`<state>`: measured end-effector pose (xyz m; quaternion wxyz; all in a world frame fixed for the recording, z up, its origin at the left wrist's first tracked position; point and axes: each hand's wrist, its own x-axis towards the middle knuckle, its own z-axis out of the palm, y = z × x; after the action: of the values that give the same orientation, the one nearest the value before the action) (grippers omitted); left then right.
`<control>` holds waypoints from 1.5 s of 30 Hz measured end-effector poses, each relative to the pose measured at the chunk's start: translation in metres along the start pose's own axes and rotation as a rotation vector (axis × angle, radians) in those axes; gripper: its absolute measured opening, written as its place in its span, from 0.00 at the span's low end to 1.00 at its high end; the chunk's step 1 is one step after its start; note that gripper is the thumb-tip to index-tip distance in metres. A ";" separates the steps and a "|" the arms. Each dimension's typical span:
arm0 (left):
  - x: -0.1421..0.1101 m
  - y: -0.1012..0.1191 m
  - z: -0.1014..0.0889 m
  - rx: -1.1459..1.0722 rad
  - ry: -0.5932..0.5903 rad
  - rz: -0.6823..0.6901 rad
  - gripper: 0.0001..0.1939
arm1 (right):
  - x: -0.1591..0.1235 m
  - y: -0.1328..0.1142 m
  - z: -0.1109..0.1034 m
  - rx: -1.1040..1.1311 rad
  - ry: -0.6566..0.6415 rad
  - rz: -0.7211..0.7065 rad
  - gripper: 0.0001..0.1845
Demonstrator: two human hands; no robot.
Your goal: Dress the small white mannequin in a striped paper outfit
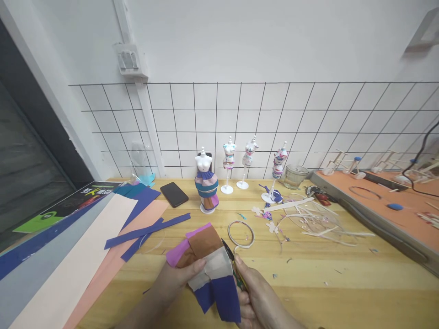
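My left hand [178,278] grips a patchwork piece [207,242] of purple, brown, off-white and dark blue panels; whether it is paper or cloth I cannot tell. Its thumb presses on the front, and the blue end hangs down. In my right hand [255,285] are scissors [229,251] with dark blades and a green and yellow handle. The blades lie at the piece's right edge, and my fingers partly cover the handle. Behind stands a small white dress form [204,162] wearing a layered skirt [206,185] in blue, pink and teal.
Three more decorated dress forms [229,160] stand along the wall grid. A phone [174,194], coloured sheets [85,256] and blue strips [149,230] lie left. Ahead is a metal ring [241,234]. At right are pale strip scraps [308,217], a glass jar [295,176] and an orange board [380,194].
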<state>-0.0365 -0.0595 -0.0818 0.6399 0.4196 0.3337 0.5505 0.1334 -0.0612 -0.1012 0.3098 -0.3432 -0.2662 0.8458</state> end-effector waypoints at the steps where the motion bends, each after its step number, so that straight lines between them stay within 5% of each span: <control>1: 0.000 0.000 0.000 -0.003 -0.005 0.001 0.20 | 0.000 0.000 0.000 -0.001 -0.002 -0.002 0.34; 15: 0.001 -0.002 -0.007 -0.043 0.094 -0.022 0.23 | 0.001 0.002 -0.001 0.035 -0.081 0.029 0.31; 23: 0.005 0.008 -0.014 -0.117 0.288 -0.010 0.27 | 0.001 -0.011 -0.007 -0.087 0.046 -0.149 0.31; 29: -0.002 0.004 -0.006 -0.072 0.110 -0.041 0.29 | 0.007 -0.022 -0.018 -0.214 0.230 -0.449 0.28; 34: -0.011 0.001 0.007 -0.071 -0.104 -0.130 0.28 | 0.008 -0.021 -0.021 -0.216 0.106 -0.409 0.26; 40: -0.016 0.008 0.026 -0.097 -0.308 -0.166 0.38 | 0.004 -0.017 -0.011 -0.216 0.072 -0.378 0.25; 45: -0.013 0.011 0.019 -0.134 -0.324 -0.206 0.36 | 0.004 -0.018 -0.008 -0.247 0.144 -0.385 0.21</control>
<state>-0.0262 -0.0748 -0.0638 0.7645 0.4229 0.2303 0.4285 0.1431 -0.0443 -0.0964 0.4392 -0.3808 -0.4055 0.7054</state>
